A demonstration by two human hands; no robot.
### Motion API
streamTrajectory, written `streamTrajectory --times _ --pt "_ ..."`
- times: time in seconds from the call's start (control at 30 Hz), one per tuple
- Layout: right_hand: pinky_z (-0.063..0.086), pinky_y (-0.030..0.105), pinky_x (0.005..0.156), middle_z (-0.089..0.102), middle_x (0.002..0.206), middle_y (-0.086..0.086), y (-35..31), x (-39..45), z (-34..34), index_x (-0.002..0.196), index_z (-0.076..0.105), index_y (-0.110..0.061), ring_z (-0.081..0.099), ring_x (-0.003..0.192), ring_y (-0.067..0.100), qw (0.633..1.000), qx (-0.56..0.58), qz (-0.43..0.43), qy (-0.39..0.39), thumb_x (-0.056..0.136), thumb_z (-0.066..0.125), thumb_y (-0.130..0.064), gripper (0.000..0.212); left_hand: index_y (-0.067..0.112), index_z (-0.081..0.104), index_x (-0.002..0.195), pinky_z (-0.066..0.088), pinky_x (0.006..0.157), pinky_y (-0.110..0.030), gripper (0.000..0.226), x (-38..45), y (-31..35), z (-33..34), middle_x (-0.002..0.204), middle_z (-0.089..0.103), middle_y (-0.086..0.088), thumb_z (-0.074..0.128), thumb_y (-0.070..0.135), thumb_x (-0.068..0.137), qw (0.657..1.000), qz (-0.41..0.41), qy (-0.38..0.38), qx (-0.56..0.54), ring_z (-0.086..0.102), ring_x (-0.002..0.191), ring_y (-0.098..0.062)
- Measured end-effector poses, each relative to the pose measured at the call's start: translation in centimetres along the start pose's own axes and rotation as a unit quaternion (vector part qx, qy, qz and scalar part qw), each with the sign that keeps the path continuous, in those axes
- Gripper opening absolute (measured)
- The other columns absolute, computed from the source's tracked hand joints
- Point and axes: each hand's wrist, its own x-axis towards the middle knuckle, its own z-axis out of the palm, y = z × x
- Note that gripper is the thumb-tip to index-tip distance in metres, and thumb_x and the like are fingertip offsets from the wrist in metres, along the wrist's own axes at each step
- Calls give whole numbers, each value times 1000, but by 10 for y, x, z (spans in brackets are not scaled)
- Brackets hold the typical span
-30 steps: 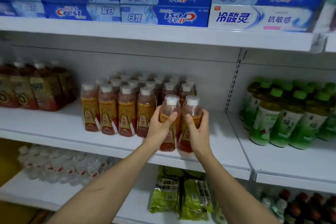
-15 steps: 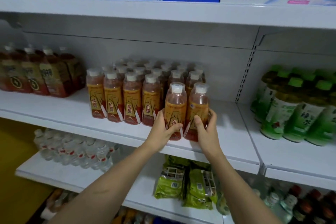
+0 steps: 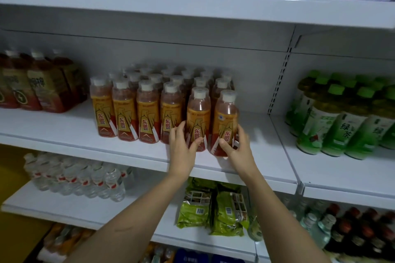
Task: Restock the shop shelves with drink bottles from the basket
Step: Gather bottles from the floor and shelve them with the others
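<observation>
The left hand [image 3: 181, 151] and right hand [image 3: 239, 147] each curl round an orange-labelled clear plastic drink bottle with a white cap [image 3: 197, 119], [image 3: 225, 124]. Carried half a second ago, both now stand on the white metal shelf [image 3: 70, 128], touching the matching row [image 3: 136, 111]; release seems next.

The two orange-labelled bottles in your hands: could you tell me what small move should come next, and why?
Probably slide both back level with the front row, then let go. The left hand grips one orange-labelled bottle and the right hand the other; both stand upright on the white shelf, slightly ahead of that row.
</observation>
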Motion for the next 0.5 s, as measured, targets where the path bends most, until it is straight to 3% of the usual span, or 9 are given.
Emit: streamTrajectory --times 0.2,0.33,0.5 --pt "40 8 78 55 128 -5 1 8 13 139 39 -20 55 113 9 998 -32 21 42 88 74 -26 63 17 39 145 41 111 -37 62 -3 1 8 143 42 -1 69 28 92 999 8 49 16 43 133 -17" --pt "44 19 81 57 120 -8 -2 12 22 131 42 -21 56 103 8 994 -58 37 85 84 77 -34 60 14 42 142 41 106 -34 55 1 2 14 140 45 -4 67 22 94 994 14 87 59 45 131 -21" --pt "52 31 82 60 126 -3 3 20 23 128 46 -22 62 108 16 986 -114 46 113 82 76 -47 60 14 43 142 41 106 -36 53 0 1 20 139 46 -6 66 20 95 991 20 105 81 45 132 -24"
